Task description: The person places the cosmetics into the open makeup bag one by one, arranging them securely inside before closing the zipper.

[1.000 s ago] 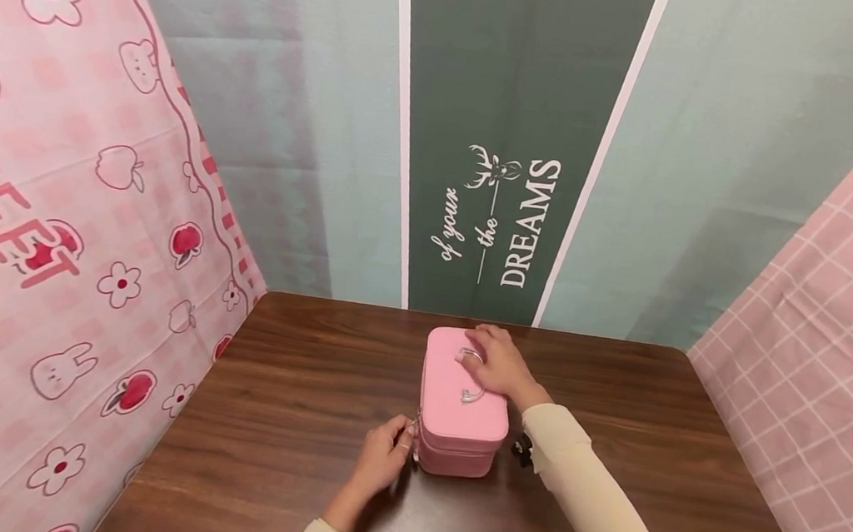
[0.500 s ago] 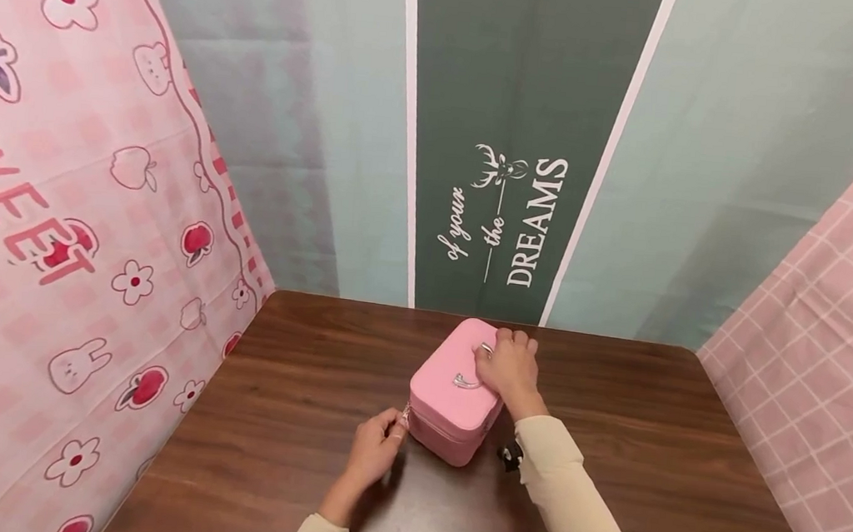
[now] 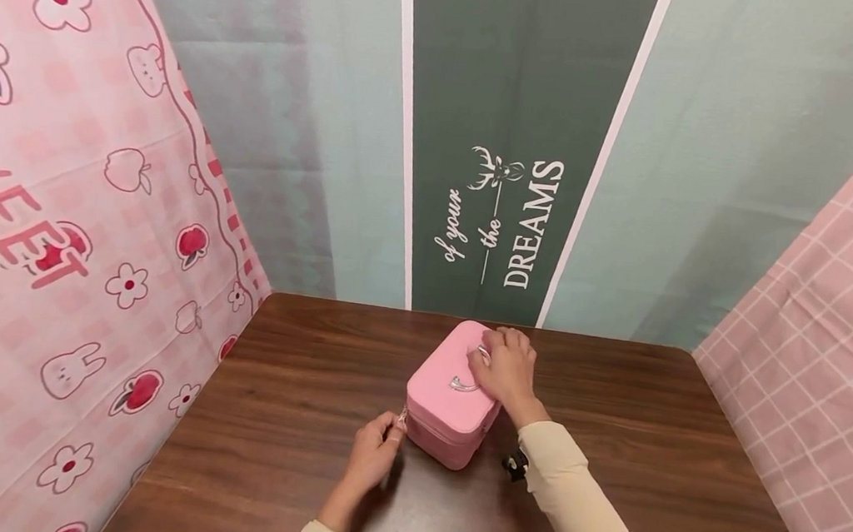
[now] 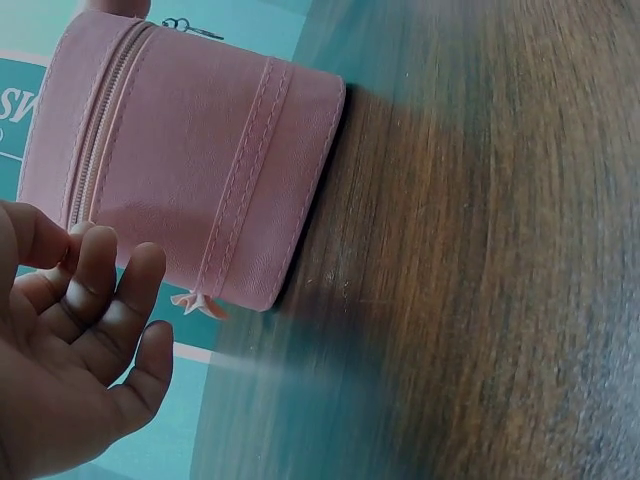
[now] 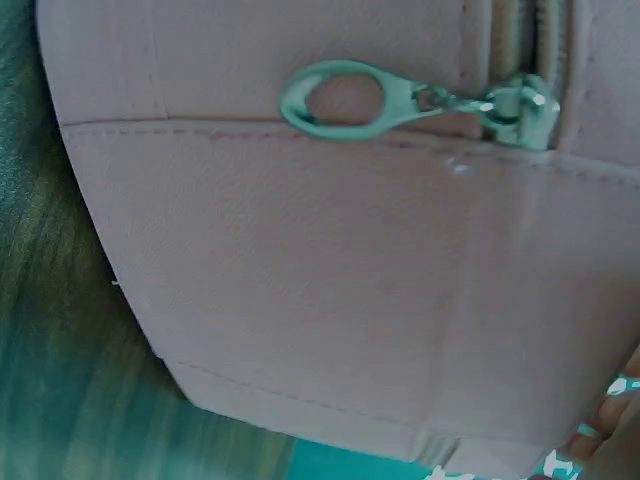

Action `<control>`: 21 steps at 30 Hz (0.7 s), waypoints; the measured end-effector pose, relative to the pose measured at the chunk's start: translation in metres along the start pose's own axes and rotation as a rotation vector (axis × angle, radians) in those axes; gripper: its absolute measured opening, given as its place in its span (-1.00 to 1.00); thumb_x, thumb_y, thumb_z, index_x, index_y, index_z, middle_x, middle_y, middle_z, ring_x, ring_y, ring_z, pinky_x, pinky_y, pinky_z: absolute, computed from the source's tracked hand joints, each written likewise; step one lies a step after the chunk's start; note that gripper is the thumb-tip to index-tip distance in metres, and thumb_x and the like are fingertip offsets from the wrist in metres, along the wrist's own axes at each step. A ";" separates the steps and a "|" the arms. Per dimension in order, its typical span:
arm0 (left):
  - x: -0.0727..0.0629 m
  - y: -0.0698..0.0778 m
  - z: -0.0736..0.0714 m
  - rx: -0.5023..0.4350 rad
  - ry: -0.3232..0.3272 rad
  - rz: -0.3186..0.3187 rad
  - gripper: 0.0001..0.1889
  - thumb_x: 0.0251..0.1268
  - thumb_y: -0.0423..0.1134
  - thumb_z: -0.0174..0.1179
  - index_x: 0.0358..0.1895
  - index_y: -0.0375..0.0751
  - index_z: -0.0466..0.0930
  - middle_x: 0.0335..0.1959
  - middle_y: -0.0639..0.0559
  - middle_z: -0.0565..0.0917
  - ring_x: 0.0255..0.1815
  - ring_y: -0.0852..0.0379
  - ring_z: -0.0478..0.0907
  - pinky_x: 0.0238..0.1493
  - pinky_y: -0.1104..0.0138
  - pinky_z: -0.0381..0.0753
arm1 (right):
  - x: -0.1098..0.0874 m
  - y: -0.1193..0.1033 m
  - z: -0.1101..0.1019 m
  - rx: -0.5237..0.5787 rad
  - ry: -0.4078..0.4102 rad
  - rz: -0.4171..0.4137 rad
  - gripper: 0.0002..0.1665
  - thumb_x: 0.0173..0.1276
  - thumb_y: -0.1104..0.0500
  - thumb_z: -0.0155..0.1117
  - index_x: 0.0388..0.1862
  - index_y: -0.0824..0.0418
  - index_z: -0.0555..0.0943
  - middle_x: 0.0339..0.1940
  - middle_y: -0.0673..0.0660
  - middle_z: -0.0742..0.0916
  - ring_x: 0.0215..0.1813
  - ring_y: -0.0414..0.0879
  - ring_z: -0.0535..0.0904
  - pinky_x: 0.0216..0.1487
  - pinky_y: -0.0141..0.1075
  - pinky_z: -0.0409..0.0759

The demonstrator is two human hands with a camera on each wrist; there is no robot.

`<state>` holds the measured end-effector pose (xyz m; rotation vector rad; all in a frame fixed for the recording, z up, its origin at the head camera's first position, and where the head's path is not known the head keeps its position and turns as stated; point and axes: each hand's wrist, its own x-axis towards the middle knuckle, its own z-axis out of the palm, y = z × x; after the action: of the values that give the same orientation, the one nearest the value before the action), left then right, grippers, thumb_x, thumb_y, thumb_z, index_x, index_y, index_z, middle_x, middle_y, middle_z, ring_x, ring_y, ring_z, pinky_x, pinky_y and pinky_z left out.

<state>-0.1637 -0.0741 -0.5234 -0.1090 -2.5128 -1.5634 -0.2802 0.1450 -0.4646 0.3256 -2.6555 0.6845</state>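
Observation:
A pink zippered cosmetic case (image 3: 444, 376) sits closed and upright on the wooden table, turned at an angle. My left hand (image 3: 374, 450) pinches the zipper pull (image 3: 403, 419) at the case's near left corner. In the left wrist view, thumb and forefinger meet at the end of the zipper (image 4: 108, 110), hiding the pull. My right hand (image 3: 506, 364) grips the case from above, thumb by the silver handle (image 3: 465, 384) and fingers over the far right edge. The right wrist view shows a second zipper pull (image 5: 345, 100), with an oval ring, hanging on the case's side.
The brown wooden table (image 3: 298, 364) surrounds the case. Behind it hangs a green and grey curtain (image 3: 531, 82) with lettering. Pink printed cloth (image 3: 131, 193) stands along the left, pink checked cloth (image 3: 829, 314) along the right.
The case has rotated on the table, its near end swinging toward the right of its far-left side, so a corner faces me. Both hands keep hold and shifted slightly with it.

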 end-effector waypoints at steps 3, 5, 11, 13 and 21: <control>0.000 -0.002 0.001 -0.011 0.012 0.007 -0.86 0.17 -0.44 0.07 -0.48 -0.17 0.55 -0.66 0.21 0.43 -0.60 0.28 0.35 -0.54 0.40 0.34 | 0.004 -0.001 0.000 0.082 0.008 -0.189 -0.52 0.12 0.03 0.26 -0.03 0.27 0.59 0.04 0.29 0.56 0.15 0.21 0.31 0.09 0.13 0.19; 0.000 -0.003 0.002 -0.014 0.017 0.012 -0.85 0.16 -0.45 0.07 -0.49 -0.16 0.54 -0.67 0.21 0.43 -0.61 0.29 0.35 -0.55 0.40 0.34 | 0.006 -0.002 0.000 0.127 -0.019 -0.337 -0.51 0.08 0.04 0.28 -0.02 0.27 0.60 0.03 0.27 0.58 0.14 0.19 0.36 0.09 0.12 0.25; 0.001 -0.005 0.004 0.001 -0.001 0.000 -0.87 0.16 -0.43 0.07 -0.49 -0.19 0.53 -0.68 0.21 0.43 -0.62 0.30 0.34 -0.55 0.40 0.33 | 0.010 -0.002 0.002 0.125 -0.256 -0.623 -0.30 0.10 -0.19 0.21 0.14 0.19 0.53 0.20 0.24 0.50 0.29 0.14 0.28 0.20 0.09 0.17; 0.001 -0.005 0.004 0.004 -0.007 -0.001 -0.88 0.16 -0.43 0.07 -0.48 -0.20 0.54 -0.67 0.21 0.43 -0.62 0.30 0.34 -0.55 0.39 0.33 | 0.010 -0.001 0.003 0.062 -0.310 -0.660 -0.23 0.13 -0.33 0.13 0.19 0.12 0.51 0.26 0.22 0.46 0.34 0.13 0.23 0.22 0.10 0.12; 0.002 -0.004 0.002 0.000 -0.001 0.011 -0.87 0.14 -0.44 0.05 -0.49 -0.18 0.52 -0.67 0.20 0.42 -0.62 0.29 0.33 -0.55 0.40 0.33 | 0.019 0.000 0.007 -0.038 -0.381 -0.698 -0.34 0.23 -0.27 0.04 0.23 0.02 0.46 0.29 0.18 0.43 0.36 0.06 0.20 0.24 0.05 0.13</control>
<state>-0.1665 -0.0739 -0.5275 -0.1236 -2.5088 -1.5601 -0.2989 0.1391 -0.4622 1.4001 -2.5980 0.3614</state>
